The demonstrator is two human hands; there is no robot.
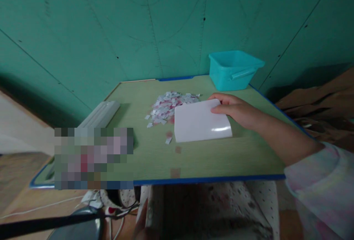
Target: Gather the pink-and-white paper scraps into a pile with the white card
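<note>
My right hand (235, 110) grips the far right corner of the white board (201, 123), right of centre on the green table (221, 158), thumb over its edge; the pile of paper scraps (168, 107) lies just left of it. I cannot see into the teal tub (233, 70), upper right. A blurred patch hides the lower left, and I see no left hand
</note>
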